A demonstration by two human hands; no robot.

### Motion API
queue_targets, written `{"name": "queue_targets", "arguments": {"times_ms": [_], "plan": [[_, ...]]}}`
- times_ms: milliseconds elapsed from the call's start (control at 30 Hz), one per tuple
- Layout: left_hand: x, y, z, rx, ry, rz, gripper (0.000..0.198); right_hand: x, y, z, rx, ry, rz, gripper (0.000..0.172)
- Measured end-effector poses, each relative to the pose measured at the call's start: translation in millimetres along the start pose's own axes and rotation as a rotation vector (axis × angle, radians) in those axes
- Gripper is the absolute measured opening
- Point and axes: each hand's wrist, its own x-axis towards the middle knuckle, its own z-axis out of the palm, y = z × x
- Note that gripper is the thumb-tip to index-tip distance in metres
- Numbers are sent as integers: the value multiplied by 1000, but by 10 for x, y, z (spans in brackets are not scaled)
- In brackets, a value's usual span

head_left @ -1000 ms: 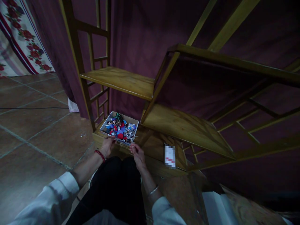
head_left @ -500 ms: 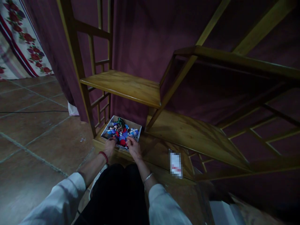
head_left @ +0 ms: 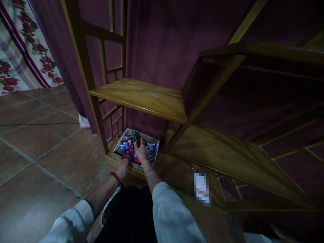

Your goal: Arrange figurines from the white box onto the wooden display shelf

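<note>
A shallow white box (head_left: 157, 147) on the low wooden ledge holds a heap of small colourful trinkets (head_left: 127, 143) in blue, red, black and white, some like little doll figures. A dark green tangled piece (head_left: 136, 135) lies at the back of the heap. My left hand (head_left: 123, 164), with a red bead bracelet at the wrist, is at the box's front edge, its fingers pinched by a dark piece too small to name. My right hand (head_left: 141, 152) reaches over the middle of the heap, fingers curled down beside something red; what they hold is unclear.
A wooden shelf board (head_left: 141, 98) hangs above and behind the box. To the right, a slanted post (head_left: 210, 98) and another board (head_left: 215, 152) belong to the same rack. A blurred-out white and red item (head_left: 201, 189) lies on the ledge. A dark cable (head_left: 37, 124) crosses the tiled floor.
My right hand has moved from the box's front edge farther in over the trinkets. My left hand stays near the front edge. The whole view has shifted slightly.
</note>
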Motion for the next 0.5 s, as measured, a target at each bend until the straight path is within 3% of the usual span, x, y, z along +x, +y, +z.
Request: {"name": "queue_targets", "arguments": {"times_ms": [267,500], "plan": [[58,9,26,86,10,-19,10,167,-147,160,-21,4,70,59],[61,25,35,136,12,-23,16,294,-42,249,46,44,93,50]]}}
